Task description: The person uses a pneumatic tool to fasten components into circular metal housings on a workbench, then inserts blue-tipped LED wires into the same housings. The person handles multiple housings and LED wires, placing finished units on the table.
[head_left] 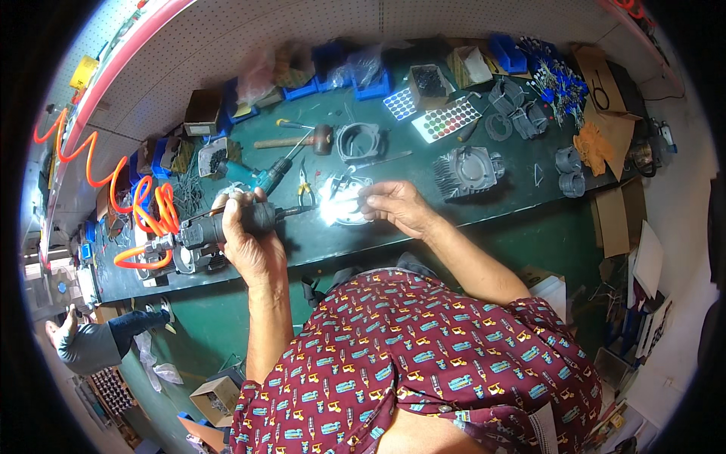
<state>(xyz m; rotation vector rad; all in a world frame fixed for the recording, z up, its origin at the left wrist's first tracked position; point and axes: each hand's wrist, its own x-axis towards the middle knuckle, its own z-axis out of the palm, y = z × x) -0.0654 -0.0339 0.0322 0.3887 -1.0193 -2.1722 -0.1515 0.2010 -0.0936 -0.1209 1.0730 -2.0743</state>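
Note:
My left hand wraps round a dark air screwdriver, held level above the bench with its bit pointing right. An orange coiled hose joins its rear end. Just beyond the bit tip lies a small metal casting, partly washed out by bright glare. My right hand is closed at the casting's right edge, thumb and fingers pinched on it; the fingertips are hard to make out. Yellow-handled pliers lie between the tool and the casting, a little farther back.
Behind lie a mallet, a teal power drill and a round metal ring. A finned cylinder casting stands to the right. Blue bins line the back. Another person is at the far left.

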